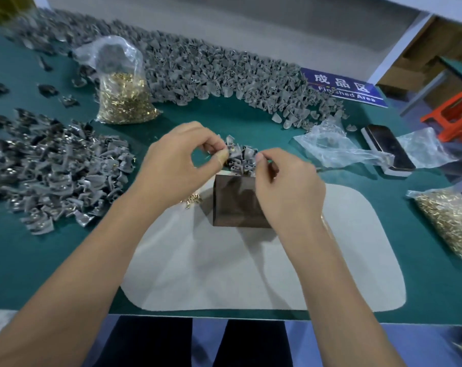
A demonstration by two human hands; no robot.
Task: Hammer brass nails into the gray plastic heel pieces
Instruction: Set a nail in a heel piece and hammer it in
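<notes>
Both hands meet over a dark metal block [240, 202] on the table [39, 260]. The left hand [176, 165] has its grip pinched on a gray heel piece [235, 152] in a small cluster just beyond its fingertips. The right hand [285, 186] has its grip curled tight beside that cluster, its contents hidden; loose brass nails [192, 200] lie under the left wrist.

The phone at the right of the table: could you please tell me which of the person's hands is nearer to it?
Right. The right hand is over the dark block, left of the phone; the left hand is farther left, beyond the small heap of heel pieces.
</notes>
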